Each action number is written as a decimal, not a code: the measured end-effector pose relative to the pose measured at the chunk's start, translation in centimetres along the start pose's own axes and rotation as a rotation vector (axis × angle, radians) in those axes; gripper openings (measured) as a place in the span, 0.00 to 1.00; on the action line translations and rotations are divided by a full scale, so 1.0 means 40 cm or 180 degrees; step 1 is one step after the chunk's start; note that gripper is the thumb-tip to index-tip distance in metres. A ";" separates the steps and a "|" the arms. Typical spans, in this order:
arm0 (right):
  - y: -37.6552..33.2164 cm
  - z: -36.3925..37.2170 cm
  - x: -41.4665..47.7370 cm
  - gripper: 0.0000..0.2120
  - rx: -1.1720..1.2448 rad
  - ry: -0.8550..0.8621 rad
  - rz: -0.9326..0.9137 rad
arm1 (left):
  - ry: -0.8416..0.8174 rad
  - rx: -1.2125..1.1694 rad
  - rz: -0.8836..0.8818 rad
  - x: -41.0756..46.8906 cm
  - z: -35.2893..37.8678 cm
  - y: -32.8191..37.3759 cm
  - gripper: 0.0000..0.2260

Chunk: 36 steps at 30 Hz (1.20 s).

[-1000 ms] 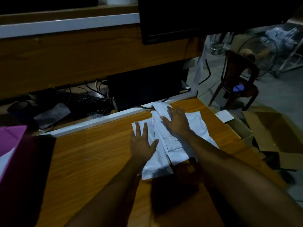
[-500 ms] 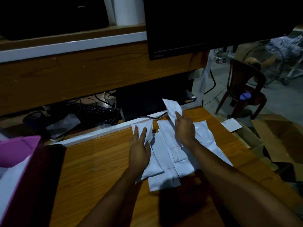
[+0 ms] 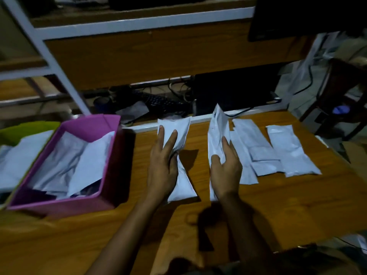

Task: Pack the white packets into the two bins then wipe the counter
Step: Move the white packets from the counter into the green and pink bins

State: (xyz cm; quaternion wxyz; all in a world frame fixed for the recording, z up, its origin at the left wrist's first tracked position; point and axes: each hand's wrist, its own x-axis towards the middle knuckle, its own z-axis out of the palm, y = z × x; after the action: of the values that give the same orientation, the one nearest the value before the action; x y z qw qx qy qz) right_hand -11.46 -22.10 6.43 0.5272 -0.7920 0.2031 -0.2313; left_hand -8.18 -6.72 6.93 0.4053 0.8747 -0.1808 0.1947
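My left hand (image 3: 163, 161) grips a white packet (image 3: 179, 133) lifted off the wooden counter (image 3: 278, 205) at the middle. My right hand (image 3: 225, 167) holds another white packet (image 3: 216, 126), tilted up on edge. To the right, several more white packets (image 3: 258, 151) lie flat on the counter, the farthest one (image 3: 290, 149) a little apart. A pink bin (image 3: 111, 175) stands at the left with white packets inside. Beside it, at the far left edge, a green bin (image 3: 29, 126) also holds white packets.
Behind the counter a lower shelf holds a black keyboard (image 3: 162, 104), cables and a dark computer case (image 3: 234, 92). A monitor (image 3: 305, 16) hangs at upper right. A brown chair (image 3: 341, 92) stands on the floor beyond the counter's right end.
Both hands have each lifted a packet from the pile and drawn apart. The view has swung left, so the pink and green bins are now in sight.
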 end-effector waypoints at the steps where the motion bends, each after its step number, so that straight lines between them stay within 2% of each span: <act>1: -0.008 0.028 -0.040 0.26 -0.0071 -0.0051 -0.0034 | 0.0005 0.0054 -0.0014 -0.018 -0.042 -0.011 0.26; 7: -0.108 0.234 -0.219 0.30 -0.0085 -0.0675 -0.0457 | 0.0190 0.0294 -0.0224 -0.093 -0.280 -0.121 0.25; 9: -0.160 0.299 -0.256 0.29 -0.0001 -0.0838 -0.0610 | 0.0274 0.0390 -0.0295 -0.100 -0.353 -0.162 0.24; 14: -0.269 0.441 -0.319 0.29 0.0071 -0.1098 -0.0803 | 0.0603 0.0743 -0.0569 -0.079 -0.519 -0.265 0.25; 17: -0.327 0.519 -0.328 0.27 -0.0104 -0.1114 -0.0966 | 0.0625 0.1086 -0.0638 -0.045 -0.597 -0.339 0.23; 20: -0.373 0.610 -0.302 0.28 -0.0834 -0.1093 -0.1076 | 0.0239 0.1438 -0.0683 0.004 -0.630 -0.436 0.24; 24: -0.393 0.736 -0.252 0.26 -0.1686 -0.1130 -0.1212 | -0.0683 0.2025 -0.0567 0.081 -0.611 -0.558 0.26; 26: -0.364 0.788 -0.233 0.22 -0.1943 -0.1364 -0.1286 | -0.1249 0.2389 -0.0369 0.100 -0.576 -0.631 0.27; 28: -0.315 0.825 -0.220 0.24 -0.2127 -0.1773 -0.1109 | -0.1809 0.2622 -0.0542 0.097 -0.548 -0.675 0.29; 30: -0.267 0.843 -0.209 0.31 -0.2469 -0.2077 -0.0951 | -0.2058 0.2707 -0.0600 0.094 -0.519 -0.710 0.30; 33: -0.236 0.859 -0.203 0.35 -0.2829 -0.2135 -0.1047 | -0.2228 0.2752 -0.0704 0.103 -0.486 -0.724 0.36; 36: -0.238 0.869 -0.208 0.36 -0.2927 -0.2200 -0.1008 | -0.2153 0.2635 -0.0931 0.109 -0.450 -0.765 0.37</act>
State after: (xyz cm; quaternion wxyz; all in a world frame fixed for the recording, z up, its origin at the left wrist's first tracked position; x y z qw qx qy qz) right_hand 2.71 11.81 2.30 0.1248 -0.9891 -0.0215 0.0757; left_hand 6.56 25.14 0.22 -0.0303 0.9908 -0.0859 -0.1005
